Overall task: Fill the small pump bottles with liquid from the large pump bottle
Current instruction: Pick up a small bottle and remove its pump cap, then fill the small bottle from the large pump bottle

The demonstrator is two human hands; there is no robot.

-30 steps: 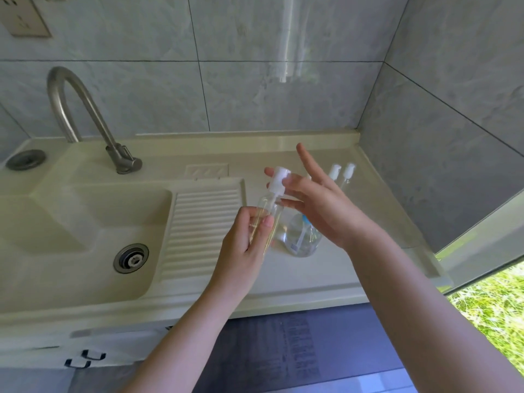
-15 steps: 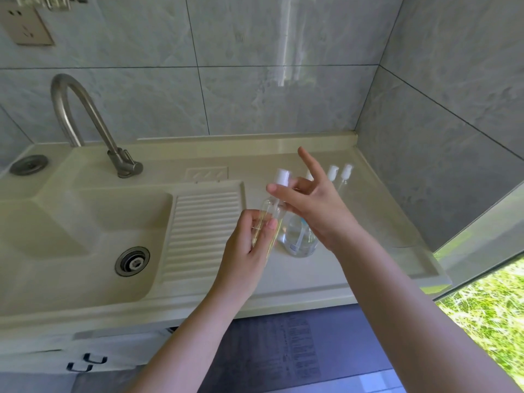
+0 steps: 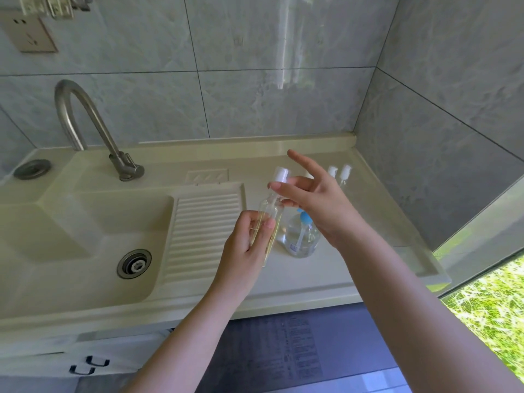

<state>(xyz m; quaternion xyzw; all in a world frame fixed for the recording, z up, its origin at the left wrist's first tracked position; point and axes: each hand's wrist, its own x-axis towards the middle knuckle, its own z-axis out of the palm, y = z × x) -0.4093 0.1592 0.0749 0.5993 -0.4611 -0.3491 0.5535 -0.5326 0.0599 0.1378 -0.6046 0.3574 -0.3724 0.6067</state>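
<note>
My left hand (image 3: 249, 242) grips a small clear pump bottle (image 3: 269, 211) around its body, holding it above the counter. The bottle holds yellowish liquid and has a white pump top (image 3: 280, 177). My right hand (image 3: 317, 199) pinches that white top between thumb and fingers, with the index finger raised. Just behind my hands the large clear pump bottle (image 3: 300, 236) with a blue pump stands on the counter, partly hidden by my right wrist. Two more small pump bottles (image 3: 338, 174) stand further back at the right.
A cream sink unit has a basin with a drain (image 3: 133, 263) at left, a ribbed washboard (image 3: 204, 225) in the middle and a counter (image 3: 368, 222) at right. A steel faucet (image 3: 85, 123) rises at the back. Tiled walls close the back and right.
Both hands and the small bottle stay in nearly the same place. My right fingers have shifted slightly round the white pump top. The camera has tilted a little.
</note>
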